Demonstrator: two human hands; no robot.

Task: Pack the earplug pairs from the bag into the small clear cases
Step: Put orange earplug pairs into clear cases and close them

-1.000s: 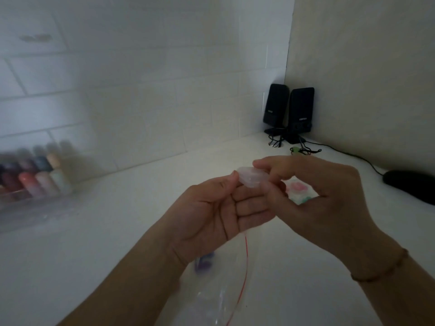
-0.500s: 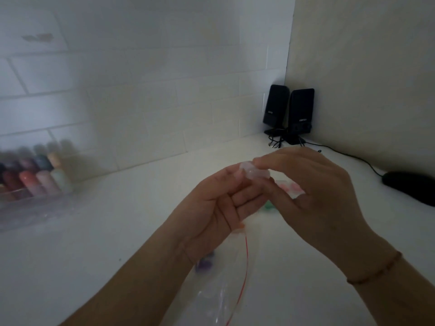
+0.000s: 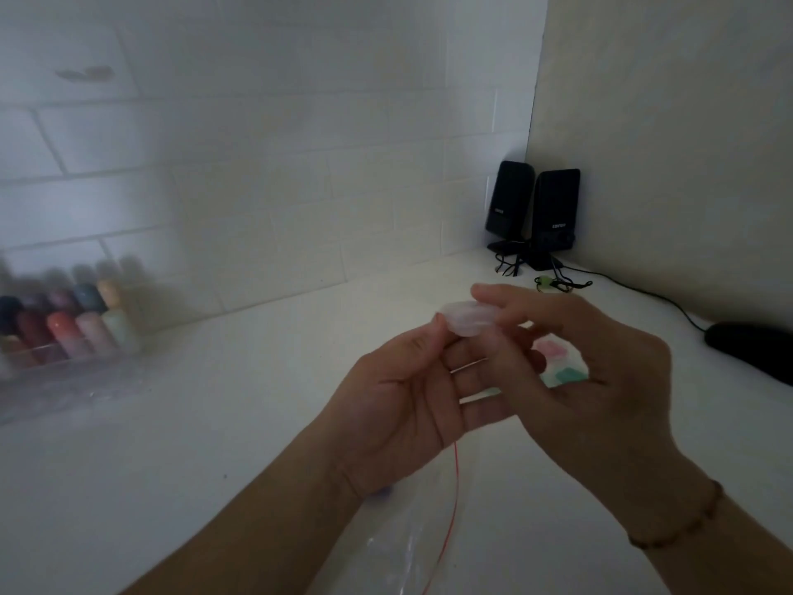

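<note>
At nine o'clock, blurred: a clear box [image 3: 51, 371] of coloured bottles [image 3: 64, 332] against the tiled wall [image 3: 257, 165]. Near centre, the left hand [image 3: 403, 392], palm up, thumb and fingertips pinching the small clear case [image 3: 470, 318] from the left. At six o'clock, flat on the white desk [image 3: 171, 465] under the wrists — the clear bag [image 3: 412, 547] with its red seal line, something purple barely visible inside. At one o'clock, two black speakers [image 3: 536, 212] in the corner, cables trailing. Right of centre, the right hand [image 3: 600, 380], fingers curled, gripping the same case from the right — pink and green earplugs [image 3: 558, 362] blurred just behind it. At three o'clock, a dark mouse [image 3: 751, 350].
</note>
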